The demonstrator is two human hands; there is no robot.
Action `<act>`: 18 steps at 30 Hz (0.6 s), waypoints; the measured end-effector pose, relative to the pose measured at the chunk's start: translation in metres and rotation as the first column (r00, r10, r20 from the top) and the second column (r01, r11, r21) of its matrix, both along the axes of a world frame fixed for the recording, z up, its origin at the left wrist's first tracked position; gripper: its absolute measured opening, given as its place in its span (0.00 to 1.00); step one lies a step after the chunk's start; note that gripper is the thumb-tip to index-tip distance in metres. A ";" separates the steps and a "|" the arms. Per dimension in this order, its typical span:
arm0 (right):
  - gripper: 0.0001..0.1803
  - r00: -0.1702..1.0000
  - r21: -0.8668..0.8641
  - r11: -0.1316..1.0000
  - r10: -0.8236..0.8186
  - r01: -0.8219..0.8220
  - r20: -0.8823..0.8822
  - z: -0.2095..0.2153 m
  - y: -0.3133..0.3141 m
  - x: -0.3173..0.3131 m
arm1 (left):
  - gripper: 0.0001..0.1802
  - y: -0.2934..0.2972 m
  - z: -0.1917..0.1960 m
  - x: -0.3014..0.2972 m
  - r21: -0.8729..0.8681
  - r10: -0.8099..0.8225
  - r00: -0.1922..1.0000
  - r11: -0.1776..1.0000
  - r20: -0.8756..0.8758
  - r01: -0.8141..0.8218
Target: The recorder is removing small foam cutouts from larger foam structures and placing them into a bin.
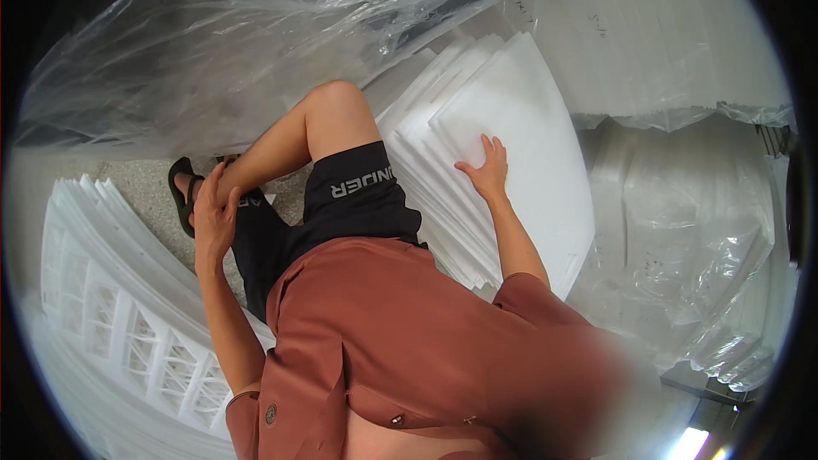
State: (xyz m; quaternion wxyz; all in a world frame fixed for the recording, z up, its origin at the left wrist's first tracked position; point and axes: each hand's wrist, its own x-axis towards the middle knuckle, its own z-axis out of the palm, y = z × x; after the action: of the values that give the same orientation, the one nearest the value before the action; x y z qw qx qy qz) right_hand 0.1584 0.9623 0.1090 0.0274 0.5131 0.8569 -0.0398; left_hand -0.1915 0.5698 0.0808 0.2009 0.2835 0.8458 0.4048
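My right hand is on or just over the top sheet of a stack of white foam sheets, its thumb and fingers spread and nothing held. The sheets stand in several uneven layers beside my right leg; whether the palm presses on them I cannot tell. My left hand is raised in front of my left knee area with its fingers stretched out and nothing in them. Close to its left stands another stack of white foam pieces with rows of cut-out openings.
Clear plastic film lies bunched across the far side. Large plastic-wrapped white bundles rise at the far right, and more wrapped material stands below them. Between the stacks, the speckled floor shows near my sandalled foot.
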 end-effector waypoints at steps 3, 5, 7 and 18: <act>0.54 0.998 -0.028 0.999 0.034 -0.033 0.056 0.007 0.001 -0.004 | 0.25 -0.004 -0.007 -0.001 0.011 -0.006 1.000 1.000 0.015 0.005; 0.54 0.995 -0.041 0.996 0.083 -0.081 0.058 0.008 0.010 -0.001 | 0.25 -0.005 -0.012 -0.002 0.022 -0.020 0.999 1.000 0.032 0.019; 0.54 0.991 -0.055 0.991 0.125 -0.122 0.053 0.006 0.016 0.004 | 0.25 -0.004 -0.020 -0.003 0.038 -0.047 0.997 0.998 0.060 0.045; 0.43 0.985 0.063 0.990 0.114 -0.123 0.129 0.010 -0.022 0.006 | 0.20 0.058 0.010 0.012 0.334 -0.316 0.936 0.908 0.154 0.252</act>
State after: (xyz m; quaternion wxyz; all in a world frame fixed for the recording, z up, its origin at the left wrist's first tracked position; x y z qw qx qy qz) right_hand 0.1642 0.9406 0.1188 0.0654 0.4632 0.8835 0.0244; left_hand -0.1792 0.6278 0.0904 0.2969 0.3887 0.6961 0.5255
